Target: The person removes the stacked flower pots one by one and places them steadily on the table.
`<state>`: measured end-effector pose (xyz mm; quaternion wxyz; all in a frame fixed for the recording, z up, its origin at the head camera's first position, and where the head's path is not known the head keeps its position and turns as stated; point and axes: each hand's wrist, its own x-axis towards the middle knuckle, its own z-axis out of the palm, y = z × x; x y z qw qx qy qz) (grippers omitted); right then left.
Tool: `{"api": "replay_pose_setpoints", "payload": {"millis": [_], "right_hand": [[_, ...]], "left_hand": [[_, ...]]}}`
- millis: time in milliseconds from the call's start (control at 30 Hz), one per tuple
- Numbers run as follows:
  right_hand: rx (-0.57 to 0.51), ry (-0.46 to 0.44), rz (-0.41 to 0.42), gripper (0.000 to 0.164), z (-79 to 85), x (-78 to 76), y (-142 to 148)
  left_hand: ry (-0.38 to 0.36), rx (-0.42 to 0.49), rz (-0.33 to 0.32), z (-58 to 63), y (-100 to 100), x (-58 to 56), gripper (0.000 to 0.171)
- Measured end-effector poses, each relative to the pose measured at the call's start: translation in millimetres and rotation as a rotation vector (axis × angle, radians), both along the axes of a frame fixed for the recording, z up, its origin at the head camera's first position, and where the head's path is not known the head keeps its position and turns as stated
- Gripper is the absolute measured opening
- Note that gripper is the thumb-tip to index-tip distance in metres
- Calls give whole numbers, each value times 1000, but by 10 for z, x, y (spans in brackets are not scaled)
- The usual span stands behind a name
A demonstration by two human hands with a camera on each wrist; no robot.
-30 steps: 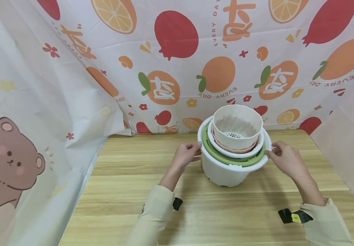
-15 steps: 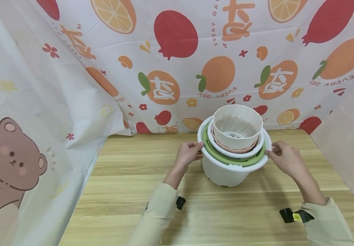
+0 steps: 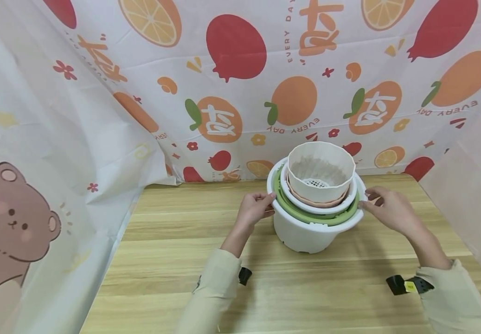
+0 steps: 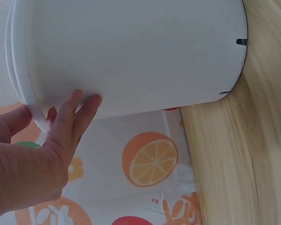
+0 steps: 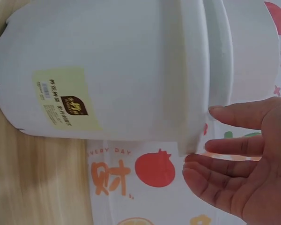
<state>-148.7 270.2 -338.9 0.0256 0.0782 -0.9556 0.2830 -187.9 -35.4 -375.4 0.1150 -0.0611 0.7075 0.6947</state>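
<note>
Left grip (image 3: 253, 211) pinches white pot (image 3: 304, 235) by rim; right grip (image 3: 391, 209), spread, at opposite edge; table (image 3: 169, 260) extends leftward.

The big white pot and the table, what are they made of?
The big white pot seems to be plastic: it has smooth, slightly dull walls with neat notches at the base. The table looks like wood, with pale streaky grain and a soft shine, though that could be a printed covering.
</note>
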Motion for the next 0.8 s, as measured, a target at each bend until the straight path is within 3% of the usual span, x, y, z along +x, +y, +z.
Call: {"api": "replay_pose_setpoints", "payload": {"millis": [400,800], "right_hand": [[-77,81,105,31,280,-136,91],[-238,-40,179,37,529,-265,51]], "left_hand": [[-4,6,-10,-35,-11,-18,27],[3,9,1,-56,-12,-23,26]]}}
